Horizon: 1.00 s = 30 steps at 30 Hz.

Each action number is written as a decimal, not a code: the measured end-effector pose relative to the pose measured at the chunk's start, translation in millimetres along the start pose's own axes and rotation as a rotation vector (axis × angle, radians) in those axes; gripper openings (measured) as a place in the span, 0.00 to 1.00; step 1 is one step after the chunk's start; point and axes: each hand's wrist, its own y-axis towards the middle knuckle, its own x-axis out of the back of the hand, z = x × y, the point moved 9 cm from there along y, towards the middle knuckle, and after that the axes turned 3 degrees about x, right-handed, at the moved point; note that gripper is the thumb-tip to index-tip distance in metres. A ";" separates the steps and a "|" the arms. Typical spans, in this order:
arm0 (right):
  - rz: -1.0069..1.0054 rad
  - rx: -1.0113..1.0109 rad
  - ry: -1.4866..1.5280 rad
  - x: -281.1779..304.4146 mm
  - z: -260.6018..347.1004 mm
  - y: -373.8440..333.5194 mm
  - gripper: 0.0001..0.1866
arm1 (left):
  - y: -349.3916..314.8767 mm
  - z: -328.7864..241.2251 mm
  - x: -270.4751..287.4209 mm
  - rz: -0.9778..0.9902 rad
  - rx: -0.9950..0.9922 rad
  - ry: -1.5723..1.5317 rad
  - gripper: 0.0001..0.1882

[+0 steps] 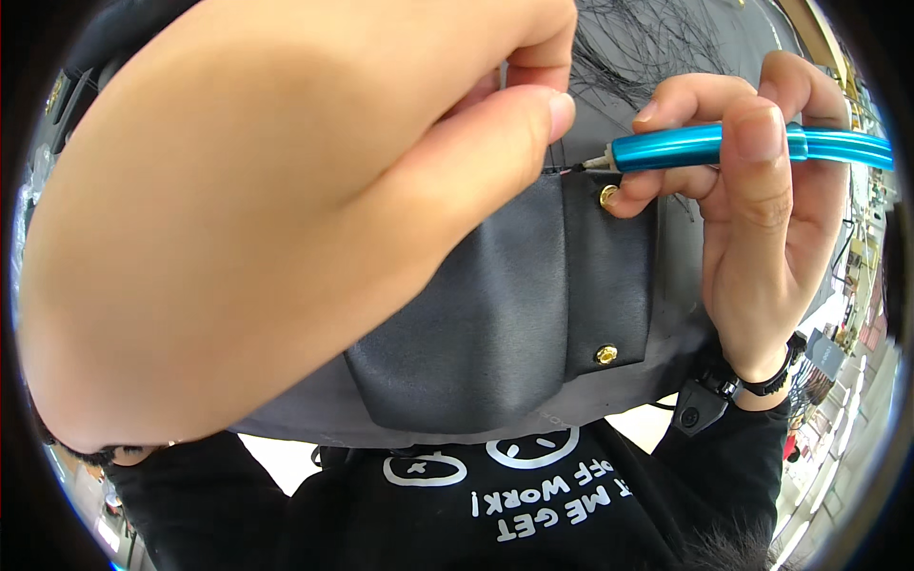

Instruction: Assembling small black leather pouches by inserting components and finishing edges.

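My left hand looms large across the left and top of the view. Its thumb and fingers are pinched together above the upper edge of a dark leather piece, where thin black thread runs up to the thumb tip. My right hand grips a shiny blue pen-shaped tool with a thin pale tip. That tip points left, at the leather's upper edge by the thread. A right fingertip rests by the upper gold snap; a lower gold snap shows on the same flap.
Loose black thread scraps lie tangled on the grey work surface beyond the leather. From the tool's back end, a blue sleeve or cable leads off right. A small black device is strapped at my right wrist.
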 end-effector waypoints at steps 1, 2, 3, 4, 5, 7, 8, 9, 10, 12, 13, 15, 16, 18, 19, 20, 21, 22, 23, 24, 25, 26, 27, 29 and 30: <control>-0.010 -0.006 -0.017 -0.2 1.0 0.4 0.15 | 0.4 0.9 1.4 -0.009 -0.011 0.004 0.04; -0.015 -0.010 -0.026 -0.8 1.5 1.2 0.15 | 0.2 1.3 0.9 -0.012 -0.015 0.004 0.04; -0.020 -0.016 -0.035 -1.1 1.5 1.8 0.15 | 0.2 1.6 -0.8 -0.012 -0.017 0.007 0.04; 0.027 0.039 -0.046 -7.0 6.8 3.3 0.15 | -0.6 1.7 -0.6 -0.014 -0.019 0.012 0.04; 0.072 0.093 -0.057 -12.2 11.4 3.9 0.15 | -0.4 2.1 -1.6 -0.013 -0.020 0.012 0.04; 0.067 0.073 -0.055 -7.4 7.2 3.6 0.15 | -0.8 2.4 -2.3 -0.019 -0.025 0.017 0.05; 0.064 0.064 -0.055 -6.5 6.3 3.2 0.16 | -0.9 3.1 -2.6 -0.021 -0.026 0.018 0.05; 0.060 0.055 -0.054 -5.4 5.5 2.6 0.16 | -1.6 3.0 -3.0 -0.025 -0.029 0.022 0.06; 0.056 0.051 -0.063 -5.3 4.7 1.9 0.16 | -2.0 3.5 -3.6 -0.025 -0.028 0.024 0.06; 0.052 0.046 -0.071 -4.7 3.3 1.5 0.16 | -2.1 4.3 -5.0 -0.027 -0.031 0.030 0.07; 0.065 0.047 -0.069 -4.8 3.2 1.6 0.16 | -2.7 4.6 -4.6 -0.029 -0.031 0.032 0.07; 0.079 0.048 -0.068 -5.6 3.3 1.3 0.16 | -3.4 5.0 -4.7 -0.031 -0.035 0.037 0.08; 0.082 0.051 -0.067 -6.0 3.4 1.0 0.16 | -3.9 5.2 -3.9 -0.035 -0.038 0.040 0.09; 0.084 0.053 -0.067 -7.2 3.6 1.0 0.16 | -3.6 6.5 -3.0 -0.041 -0.038 0.048 0.10; 0.080 0.049 -0.063 -7.6 3.2 1.1 0.15 | -3.9 6.8 -2.5 -0.044 -0.036 0.052 0.11; 0.079 0.048 -0.061 -9.4 3.8 1.3 0.15 | -5.2 5.9 -2.8 -0.042 -0.035 0.062 0.11; 0.076 0.047 -0.059 -10.9 4.6 1.7 0.15 | -4.5 6.1 0.6 -0.052 -0.039 0.068 0.12; 0.082 0.069 -0.070 -16.3 9.1 2.2 0.15 | -5.3 5.2 2.4 -0.055 -0.039 0.074 0.12; 0.090 0.093 -0.079 -19.6 12.8 3.0 0.15 | -5.7 5.0 6.3 -0.063 -0.037 0.089 0.13; 0.090 0.097 -0.077 -17.6 12.7 3.7 0.15 | -6.2 4.6 8.7 -0.071 -0.034 0.106 0.13; 0.047 0.026 -0.017 -9.3 5.0 3.9 0.16 | -7.1 4.4 12.5 -0.082 -0.031 0.123 0.14; 0.004 -0.007 -0.001 -6.8 3.3 3.8 0.17 | -9.2 3.2 17.5 -0.104 -0.026 0.152 0.15; -0.042 -0.039 0.017 -3.6 1.7 3.5 0.18 | -10.5 3.2 23.9 -0.135 -0.012 0.201 0.15; -0.151 -0.129 0.140 7.0 -4.2 -0.3 0.19 | -12.6 -0.5 42.4 -0.215 0.049 0.359 0.16; -0.170 -0.132 0.170 11.7 -5.1 -1.0 0.18 | -17.7 0.3 48.0 -0.209 0.053 0.436 0.17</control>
